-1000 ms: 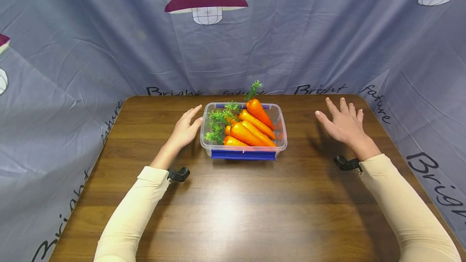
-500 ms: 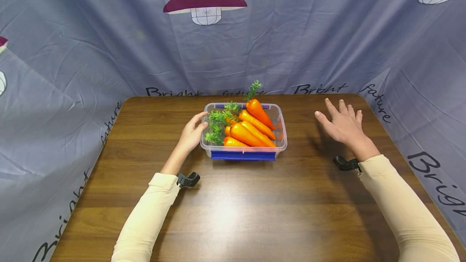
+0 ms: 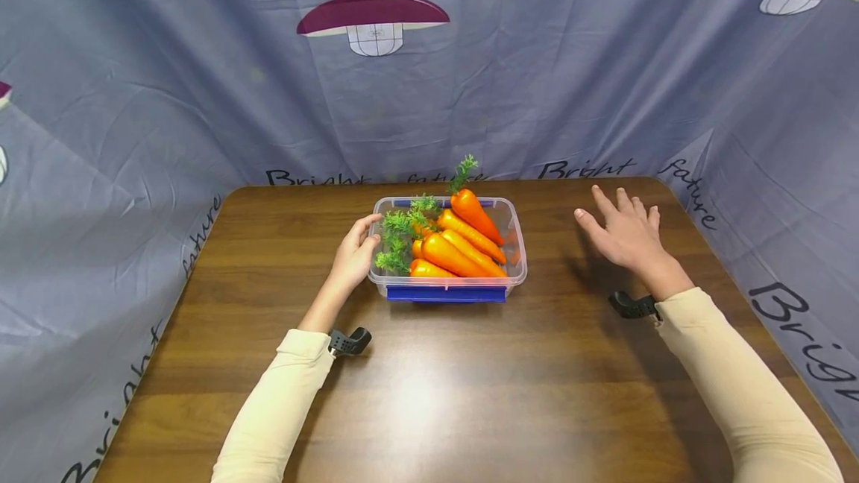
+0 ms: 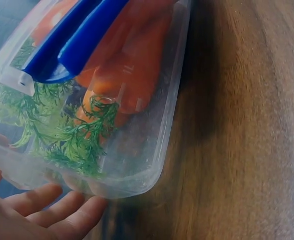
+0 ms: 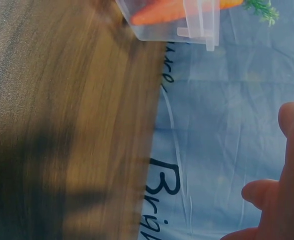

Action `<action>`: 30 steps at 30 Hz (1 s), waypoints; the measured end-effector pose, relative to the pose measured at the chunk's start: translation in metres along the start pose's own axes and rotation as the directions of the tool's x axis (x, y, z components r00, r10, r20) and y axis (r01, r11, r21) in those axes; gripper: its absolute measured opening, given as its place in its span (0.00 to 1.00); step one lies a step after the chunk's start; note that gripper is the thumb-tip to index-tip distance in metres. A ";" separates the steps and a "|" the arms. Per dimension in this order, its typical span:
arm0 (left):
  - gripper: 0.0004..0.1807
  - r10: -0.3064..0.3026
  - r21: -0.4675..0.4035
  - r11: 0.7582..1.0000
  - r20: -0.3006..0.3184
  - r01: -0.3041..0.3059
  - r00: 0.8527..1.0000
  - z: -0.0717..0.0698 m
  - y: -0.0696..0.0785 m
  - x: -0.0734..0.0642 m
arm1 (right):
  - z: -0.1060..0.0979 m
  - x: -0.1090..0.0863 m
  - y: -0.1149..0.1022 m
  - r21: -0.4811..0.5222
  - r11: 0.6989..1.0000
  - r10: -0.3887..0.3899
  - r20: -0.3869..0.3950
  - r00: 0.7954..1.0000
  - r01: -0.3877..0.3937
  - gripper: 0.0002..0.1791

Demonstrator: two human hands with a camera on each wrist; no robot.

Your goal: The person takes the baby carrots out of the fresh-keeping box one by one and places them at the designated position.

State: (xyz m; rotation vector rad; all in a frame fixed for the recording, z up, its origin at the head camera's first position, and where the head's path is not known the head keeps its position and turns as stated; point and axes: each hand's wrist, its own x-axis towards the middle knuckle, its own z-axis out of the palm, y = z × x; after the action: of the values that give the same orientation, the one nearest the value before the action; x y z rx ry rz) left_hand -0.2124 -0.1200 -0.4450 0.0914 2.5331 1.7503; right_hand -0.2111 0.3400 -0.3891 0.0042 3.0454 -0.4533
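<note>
A clear plastic food container (image 3: 518,248) with a blue clip (image 3: 446,294) along its front stands lidless on the wooden table. Several orange carrots (image 3: 451,253) with feathery green tops (image 3: 394,253) lie in it. One carrot (image 3: 476,216) leans at the back with its top above the rim. My left hand (image 3: 353,253) is at the container's left end. In the left wrist view its fingers (image 4: 66,207) are against the outside of the end wall. My right hand (image 3: 627,233) hovers over the table's right side, fingers spread, holding nothing and apart from the container.
The brown wooden table (image 3: 470,386) ends at the back and sides against a grey-blue curtain (image 3: 523,80) printed with lamps and lettering. A black wrist camera (image 3: 350,341) sits below the left hand, another camera (image 3: 631,305) below the right.
My left hand has moved right, from beside the container to its left end. The right hand keeps its place and spread. The head view has shifted slightly; the carrots stay put.
</note>
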 end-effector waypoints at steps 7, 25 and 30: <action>0.25 0.010 0.006 1.000 -0.021 -0.010 1.000 0.001 0.000 -0.001 | 0.002 -0.001 0.001 0.000 1.000 -0.001 0.006 1.000 0.001 0.48; 0.26 0.015 0.001 1.000 -0.018 -0.015 1.000 -0.004 -0.002 0.004 | 0.000 -0.001 -0.005 0.012 1.000 -0.028 -0.021 0.999 0.028 0.47; 0.25 0.015 -0.011 1.000 -0.012 -0.015 1.000 -0.004 -0.003 0.002 | 0.002 -0.001 -0.019 0.074 0.993 -0.093 -0.040 0.995 0.096 0.43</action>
State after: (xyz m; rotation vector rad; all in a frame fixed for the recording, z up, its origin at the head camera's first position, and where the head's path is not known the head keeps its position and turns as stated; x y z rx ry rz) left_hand -0.2148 -0.1245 -0.4463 0.1007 2.5368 1.7758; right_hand -0.2106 0.3213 -0.3855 -0.1302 3.0721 -0.5815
